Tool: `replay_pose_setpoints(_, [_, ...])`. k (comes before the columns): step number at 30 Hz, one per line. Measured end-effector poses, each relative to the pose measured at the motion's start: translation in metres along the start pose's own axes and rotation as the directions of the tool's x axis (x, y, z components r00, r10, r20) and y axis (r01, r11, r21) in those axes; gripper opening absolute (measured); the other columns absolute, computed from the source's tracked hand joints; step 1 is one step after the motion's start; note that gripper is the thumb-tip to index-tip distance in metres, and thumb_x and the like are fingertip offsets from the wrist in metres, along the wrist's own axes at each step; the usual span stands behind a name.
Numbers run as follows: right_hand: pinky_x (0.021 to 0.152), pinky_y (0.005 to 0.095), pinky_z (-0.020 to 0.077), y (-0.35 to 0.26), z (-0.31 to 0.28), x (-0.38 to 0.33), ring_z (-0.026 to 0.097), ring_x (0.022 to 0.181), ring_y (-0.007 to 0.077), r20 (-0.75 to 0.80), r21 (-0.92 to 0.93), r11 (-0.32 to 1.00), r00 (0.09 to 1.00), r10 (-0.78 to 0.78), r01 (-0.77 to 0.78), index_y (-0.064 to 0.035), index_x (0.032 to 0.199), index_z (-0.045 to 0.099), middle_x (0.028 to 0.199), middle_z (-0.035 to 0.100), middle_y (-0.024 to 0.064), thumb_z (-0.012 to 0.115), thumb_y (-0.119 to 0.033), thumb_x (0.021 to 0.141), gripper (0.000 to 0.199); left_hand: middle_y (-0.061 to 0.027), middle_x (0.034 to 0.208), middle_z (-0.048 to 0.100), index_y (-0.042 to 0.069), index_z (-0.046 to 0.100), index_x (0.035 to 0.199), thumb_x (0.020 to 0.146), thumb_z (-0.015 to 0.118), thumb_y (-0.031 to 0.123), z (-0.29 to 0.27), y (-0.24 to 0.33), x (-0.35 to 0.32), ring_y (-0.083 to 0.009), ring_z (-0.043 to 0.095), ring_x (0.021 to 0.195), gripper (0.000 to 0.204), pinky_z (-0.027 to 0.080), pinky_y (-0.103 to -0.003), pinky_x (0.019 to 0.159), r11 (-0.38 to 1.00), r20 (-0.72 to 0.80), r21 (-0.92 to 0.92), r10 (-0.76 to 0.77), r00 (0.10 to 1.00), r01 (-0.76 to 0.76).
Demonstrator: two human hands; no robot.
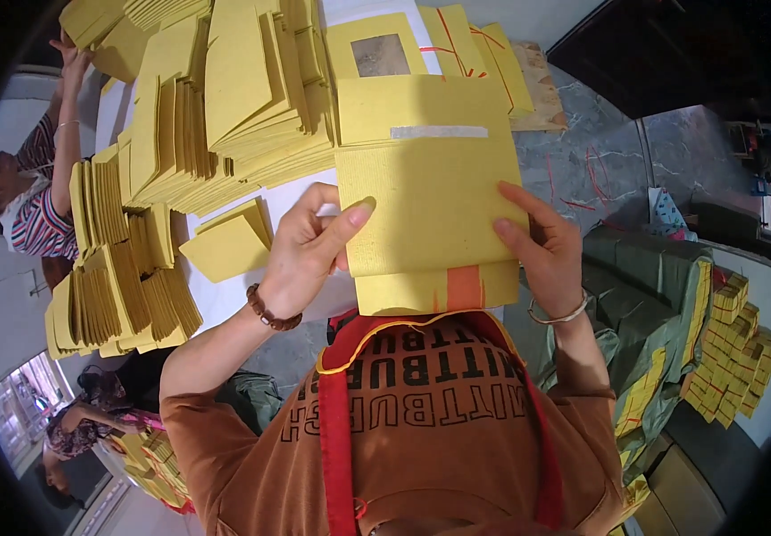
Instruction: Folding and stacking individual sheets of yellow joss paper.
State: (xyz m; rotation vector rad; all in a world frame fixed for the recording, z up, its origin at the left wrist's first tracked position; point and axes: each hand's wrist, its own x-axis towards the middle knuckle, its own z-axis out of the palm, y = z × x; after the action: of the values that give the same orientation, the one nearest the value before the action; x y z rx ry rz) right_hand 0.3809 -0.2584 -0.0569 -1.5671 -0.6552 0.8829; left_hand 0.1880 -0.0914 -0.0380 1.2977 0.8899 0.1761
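Note:
A folded piece of coarse yellow paper point(430, 205) is held in front of my chest. It has a pale strip across its upper part and an orange patch at its lower edge. My left hand point(318, 234) grips its left side, thumb on top and the other fingers partly hidden behind. At the right edge, my right hand point(541, 246) closes on the same paper with thumb and index finger. Just left of my left hand, a few loose folded yellow papers point(229, 241) rest on the white tabletop point(269, 198).
Tall stacks of folded yellow paper point(247, 80) cover the table's left and far side. Red-tied bundles point(461, 40) lie at the far edge. Green-wrapped piles point(644, 286) and yellow bundles point(729, 348) stand right. Other people point(41, 201) work on the left.

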Motion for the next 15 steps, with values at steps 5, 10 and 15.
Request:
replay_pose_setpoints(5, [0.066, 0.0187, 0.0441, 0.006, -0.003, 0.001, 0.053, 0.078, 0.0039, -0.025, -0.094, 0.996, 1.000, -0.001, -0.002, 0.0016, 0.114, 0.057, 0.091, 0.064, 0.0030, 0.062, -0.005, 0.082, 0.034, -0.0039, 0.089, 0.060, 0.006, 0.052, 0.107, 0.081, 0.065, 0.017, -0.001, 0.031, -0.011, -0.0136, 0.053, 0.076, 0.031, 0.037, -0.024, 0.064, 0.628, 0.049, 0.515, 0.658, 0.752, -0.583])
replay_pose_setpoints(10, [0.061, 0.0184, 0.0426, 0.004, 0.002, 0.002, 0.051, 0.073, 0.0018, -0.031, -0.028, 1.000, 0.999, -0.014, 0.013, 0.0003, 0.114, 0.058, 0.084, 0.063, 0.0010, 0.063, -0.006, 0.081, 0.034, -0.0147, 0.132, 0.042, 0.009, 0.040, 0.132, 0.074, 0.066, 0.021, 0.041, 0.030, 0.004, -0.0321, 0.037, 0.122, 0.065, 0.030, -0.042, 0.100, 0.068, 0.572, 0.692, 0.556, 0.603, -0.719])
replay_pose_setpoints(15, [0.059, 0.0190, 0.0434, -0.002, -0.002, 0.001, 0.054, 0.071, 0.0046, -0.019, -0.070, 0.997, 1.000, 0.023, -0.024, -0.0008, 0.112, 0.060, 0.090, 0.064, 0.0068, 0.066, -0.005, 0.078, 0.035, -0.0123, 0.141, 0.031, 0.011, 0.038, 0.135, 0.076, 0.062, 0.029, 0.044, 0.005, 0.021, -0.0309, 0.024, 0.132, 0.066, 0.016, -0.045, 0.108, 0.052, 0.591, 0.723, 0.471, 0.655, -0.689])
